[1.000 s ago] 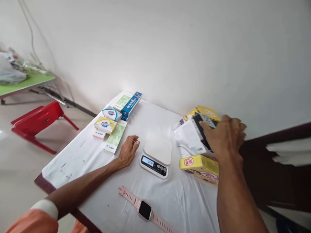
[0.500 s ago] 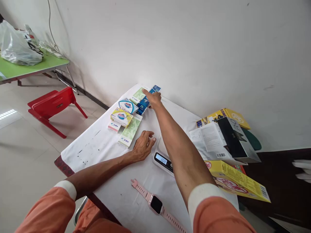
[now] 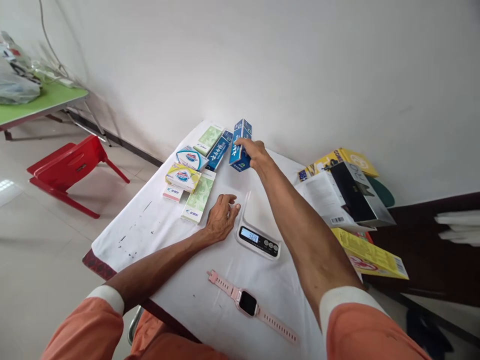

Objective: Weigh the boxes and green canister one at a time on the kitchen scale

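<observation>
My right hand point(image 3: 256, 151) grips a long blue toothpaste box point(image 3: 240, 142), tilted and held above the far part of the table. A second blue toothpaste box point(image 3: 218, 151) lies flat just left of it. My left hand point(image 3: 221, 217) rests on the white cloth, fingers loosely bent and apart, with nothing in it. Close to its right is a white digital scale point(image 3: 258, 242), partly hidden by my right forearm. Left of that hand lie a green-and-white box point(image 3: 200, 197), a yellow soap box point(image 3: 182, 177), a blue-and-white soap box point(image 3: 192, 158) and a pink-and-white box point(image 3: 172, 192).
Another green box point(image 3: 209, 137) lies at the far corner. A pink smartwatch point(image 3: 247, 303) is near the front edge. On the right are a black-and-silver box point(image 3: 362, 195), papers point(image 3: 324, 200) and yellow boxes point(image 3: 371, 255). A red chair point(image 3: 77, 170) stands left.
My right hand has lifted one blue toothpaste box and moved it right, uncovering the other. My left hand stays beside the scale. The whole view has shifted slightly.
</observation>
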A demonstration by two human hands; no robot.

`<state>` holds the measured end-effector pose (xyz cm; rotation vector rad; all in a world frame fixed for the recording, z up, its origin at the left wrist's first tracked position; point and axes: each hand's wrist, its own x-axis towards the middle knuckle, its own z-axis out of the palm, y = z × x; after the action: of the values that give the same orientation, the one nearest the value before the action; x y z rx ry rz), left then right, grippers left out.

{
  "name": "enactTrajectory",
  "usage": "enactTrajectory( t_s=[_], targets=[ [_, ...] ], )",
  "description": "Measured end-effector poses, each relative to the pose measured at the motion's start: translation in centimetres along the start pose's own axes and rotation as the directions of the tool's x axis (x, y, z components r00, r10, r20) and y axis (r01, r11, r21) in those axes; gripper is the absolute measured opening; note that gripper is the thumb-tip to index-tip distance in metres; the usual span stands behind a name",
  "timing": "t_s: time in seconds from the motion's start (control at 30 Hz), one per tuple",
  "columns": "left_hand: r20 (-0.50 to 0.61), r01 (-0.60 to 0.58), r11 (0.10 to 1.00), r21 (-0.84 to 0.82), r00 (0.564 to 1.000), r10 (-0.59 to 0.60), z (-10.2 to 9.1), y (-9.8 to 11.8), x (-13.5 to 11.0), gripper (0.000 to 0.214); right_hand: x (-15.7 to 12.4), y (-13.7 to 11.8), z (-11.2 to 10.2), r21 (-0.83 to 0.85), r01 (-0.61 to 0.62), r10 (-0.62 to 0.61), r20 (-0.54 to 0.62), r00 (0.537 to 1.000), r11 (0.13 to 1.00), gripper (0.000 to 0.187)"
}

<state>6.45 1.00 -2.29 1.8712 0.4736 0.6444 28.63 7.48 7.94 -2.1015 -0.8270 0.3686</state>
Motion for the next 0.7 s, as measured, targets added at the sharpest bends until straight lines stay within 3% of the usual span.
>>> enactTrajectory(
  t_s=[0.13,0.3,0.47,0.7],
  targets=[
    [-0.019,-0.024,1.000,0.003,1.000,0.024,-0.4,0.1,0.2,0.033,-5.1,0.3,-6.2,0.174,-0.173,0.176,-0.001,0.984,0.969,0.027],
    [-0.039,0.028,0.999,-0.031,0.999,-0.030,-0.7,0.1,0.7,0.043,-12.8,2.7,-11.6,0.178,-0.118,0.108,0.063,0.992,0.977,0.040],
    [-0.061,0.040,0.998,-0.038,0.997,-0.042,-1.0,0.4,0.9,0.046,-17.5,6.0,-12.5,0.022,-0.005,0.003,0.087,0.996,1.000,0.045],
    [-0.048,0.031,0.999,-0.010,0.998,-0.031,-1.4,1.1,0.8,0.052,-19.6,7.4,-11.4,-0.226,0.039,-0.023,0.074,0.997,0.973,0.045]
  ],
)
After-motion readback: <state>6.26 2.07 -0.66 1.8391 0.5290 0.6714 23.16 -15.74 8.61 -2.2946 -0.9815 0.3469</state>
